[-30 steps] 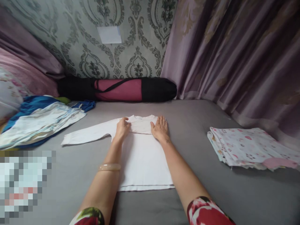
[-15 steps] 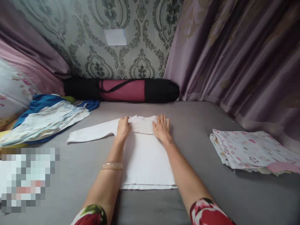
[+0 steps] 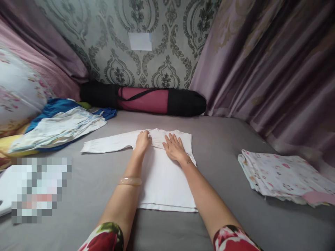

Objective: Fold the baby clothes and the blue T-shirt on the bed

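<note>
A white long-sleeved shirt (image 3: 167,181) lies flat with its collar away from me and its hem towards me. One sleeve stretches out to the left; the other is folded across the chest. My left hand (image 3: 143,141) has its fingers curled on the shirt at the left end of that folded sleeve, and the fingertips are partly hidden. Flat on the folded sleeve, right of centre, my right hand (image 3: 174,147) presses down with its fingers spread.
The shirt rests on a grey sheet (image 3: 220,167). To the right sits a folded stack of printed cloth (image 3: 282,174). A pile of clothes (image 3: 65,127) and a blurred-out white item (image 3: 36,190) are on the left. Along the wall lies a black and maroon bag (image 3: 143,99).
My right hand has slid left from the shirt's right shoulder edge onto the chest. My left hand stays at the folded sleeve's end. The camera view has shifted slightly.
</note>
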A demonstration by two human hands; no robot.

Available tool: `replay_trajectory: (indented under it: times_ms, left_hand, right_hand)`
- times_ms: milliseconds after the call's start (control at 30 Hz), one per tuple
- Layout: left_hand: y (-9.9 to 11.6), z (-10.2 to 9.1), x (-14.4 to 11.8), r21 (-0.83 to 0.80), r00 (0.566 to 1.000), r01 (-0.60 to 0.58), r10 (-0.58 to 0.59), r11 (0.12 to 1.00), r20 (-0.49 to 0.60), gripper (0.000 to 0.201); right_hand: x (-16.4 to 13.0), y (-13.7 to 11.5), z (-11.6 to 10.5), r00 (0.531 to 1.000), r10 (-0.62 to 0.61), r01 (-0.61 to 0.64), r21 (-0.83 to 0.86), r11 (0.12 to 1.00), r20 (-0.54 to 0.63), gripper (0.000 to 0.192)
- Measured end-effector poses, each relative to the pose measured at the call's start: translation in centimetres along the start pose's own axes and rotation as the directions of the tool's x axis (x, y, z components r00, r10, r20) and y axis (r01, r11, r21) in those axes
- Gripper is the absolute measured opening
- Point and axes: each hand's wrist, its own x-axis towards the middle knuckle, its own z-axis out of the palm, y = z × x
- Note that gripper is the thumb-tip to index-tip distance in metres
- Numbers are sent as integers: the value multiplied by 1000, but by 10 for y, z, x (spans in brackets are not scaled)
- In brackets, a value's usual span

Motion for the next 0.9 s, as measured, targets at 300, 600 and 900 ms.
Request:
replay_trajectory:
  times_ms: [300,600,900]
  left_hand:
    - [0,-3,1,-78,995,79,-74,994,62,28]
    - [7,-8,-4,-100,997,74,-73,992,12,24]
    - [-3,-5,2,-166,991,109,-121,980,-63,27]
  right_hand:
    - [4,-8,-14,991,46,-39,-51,998,129,62]
    - [7,-45,-1,988,-155,153,-72,986,-17,60]
    - [18,-60,12,990,-131,133,-43,990,45,61]
